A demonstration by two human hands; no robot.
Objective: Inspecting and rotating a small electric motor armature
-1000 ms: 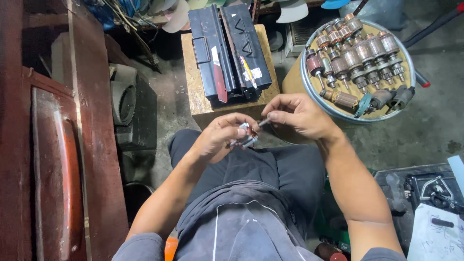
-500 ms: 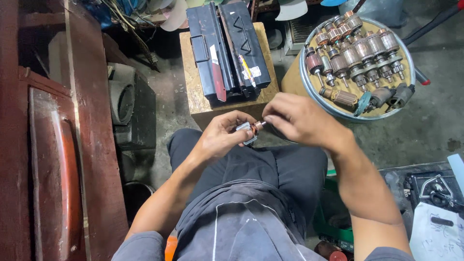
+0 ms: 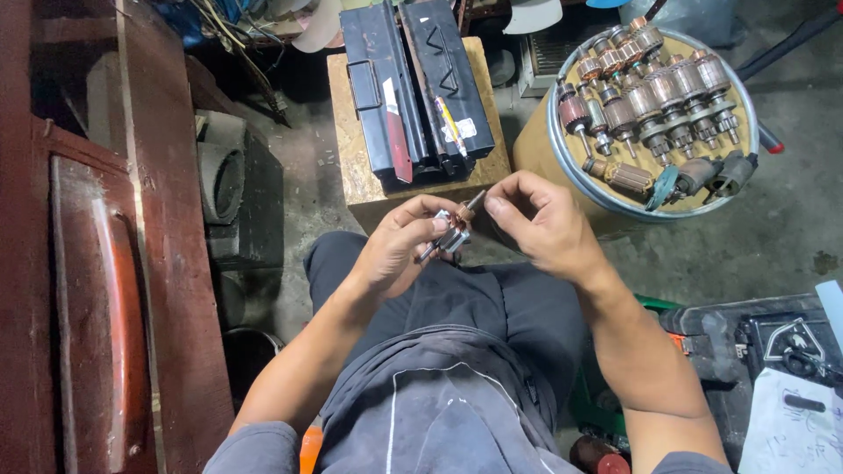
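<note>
My left hand [image 3: 399, 246] grips a small motor armature [image 3: 454, 230], a metal shaft with a copper-coloured core, held slanted over my lap. My right hand [image 3: 537, 221] pinches the upper end of its shaft between thumb and fingertips. Both hands meet just in front of a wooden block [image 3: 351, 149]. Part of the armature is hidden inside my left fingers.
A black folded metal toolbox [image 3: 413, 88] lies on the wooden block. At the right, a round tray [image 3: 562, 154] holds several armatures. Dark red wooden furniture [image 3: 97, 263] lines the left. A black case [image 3: 764, 342] and paper lie at lower right.
My hands have shifted slightly. The right fingers have moved up to the tip of the shaft, and the armature now tilts more steeply.
</note>
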